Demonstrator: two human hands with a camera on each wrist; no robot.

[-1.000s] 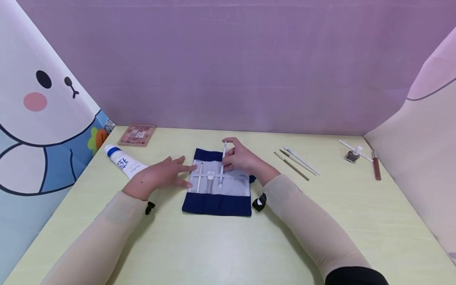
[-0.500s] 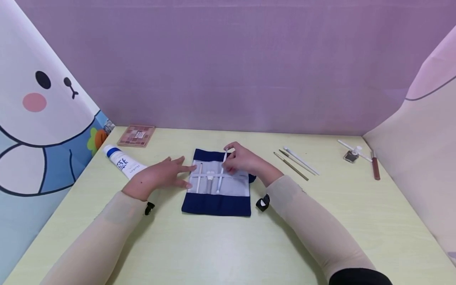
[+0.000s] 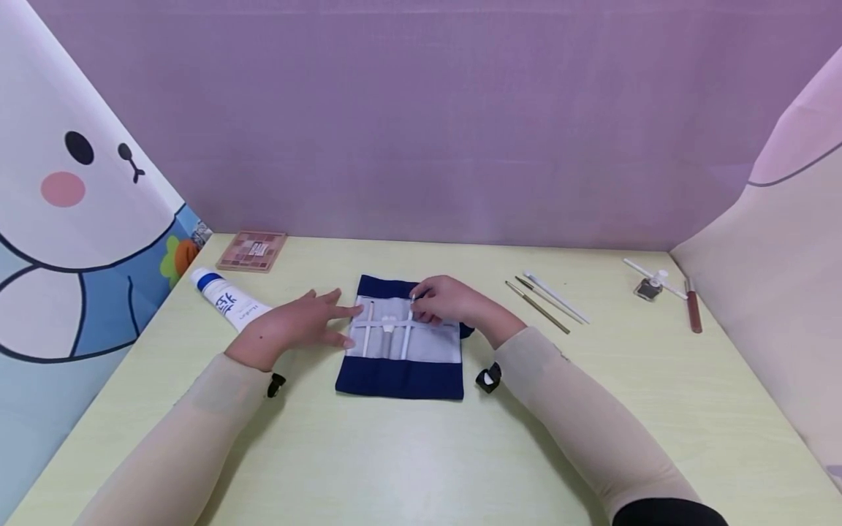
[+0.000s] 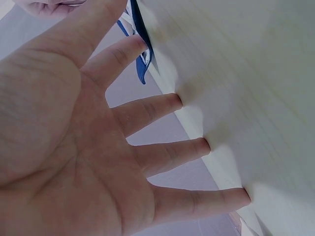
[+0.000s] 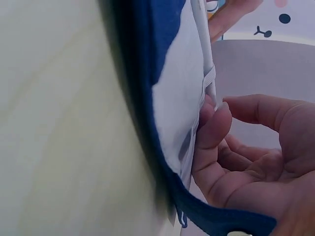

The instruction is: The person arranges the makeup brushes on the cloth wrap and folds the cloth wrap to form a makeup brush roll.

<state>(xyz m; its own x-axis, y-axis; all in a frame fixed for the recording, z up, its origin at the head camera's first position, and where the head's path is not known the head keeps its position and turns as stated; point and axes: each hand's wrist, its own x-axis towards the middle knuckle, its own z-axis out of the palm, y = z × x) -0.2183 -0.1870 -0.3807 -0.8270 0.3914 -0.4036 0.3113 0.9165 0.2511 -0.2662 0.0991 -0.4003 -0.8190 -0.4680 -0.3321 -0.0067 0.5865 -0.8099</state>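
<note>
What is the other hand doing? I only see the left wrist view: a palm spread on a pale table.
Observer: The right hand pinches the top of a white brush tucked in a blue pouch.
Operator: Is that brush alone?
Observer: No, two more white tools sit beside it in the pouch.
Operator: Anything else nearby?
Observer: A white tube lies left of the left hand.

Makeup desk in backdrop booth
</note>
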